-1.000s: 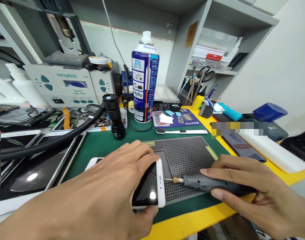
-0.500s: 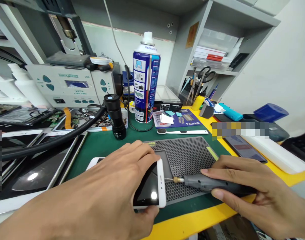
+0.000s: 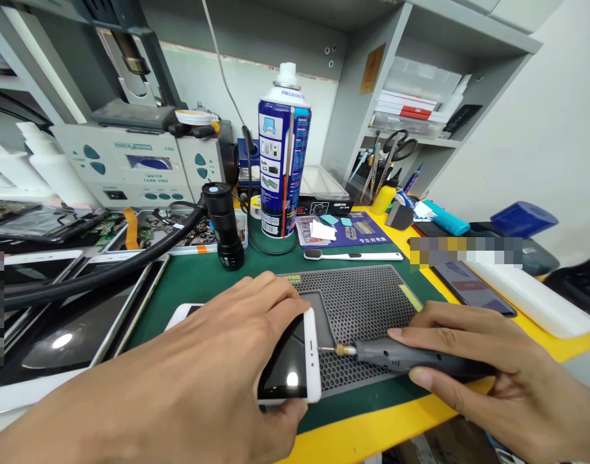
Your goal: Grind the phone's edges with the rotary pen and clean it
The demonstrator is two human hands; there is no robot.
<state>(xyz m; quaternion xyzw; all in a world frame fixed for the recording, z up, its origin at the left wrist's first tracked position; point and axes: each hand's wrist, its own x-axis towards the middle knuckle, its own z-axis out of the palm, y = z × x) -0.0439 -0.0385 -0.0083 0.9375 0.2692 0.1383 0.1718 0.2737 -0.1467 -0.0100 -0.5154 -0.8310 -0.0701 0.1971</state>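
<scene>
Mid-job, by our read. Our left hand grips the white phone, palm over it, thumb and fingers closed on its long edges. Our right hand holds the grey pen tool between thumb and fingers, metal tip aimed at the phone's short end. The tip meets that edge or sits just beside it; we can't tell if it goes into an opening.

Phone lies flat at the front of the bench, its near end over the left part of the honeycomb pad, the rest under our hand. Done so far: phone and tool are lined up. Glass is in place and nothing looks taken off. Work at the edge looks unfinished to us; how much is left, the frame doesn't show.

Containers: parts tray at back left is full of small boards and bits, too jumbled to sort, with an orange strip at its left side. Clear-lidded box behind the spray can: contents not readable. Shelf has a clear plastic bin, contents unclear. Scissors and tweezers stand below it.
</scene>
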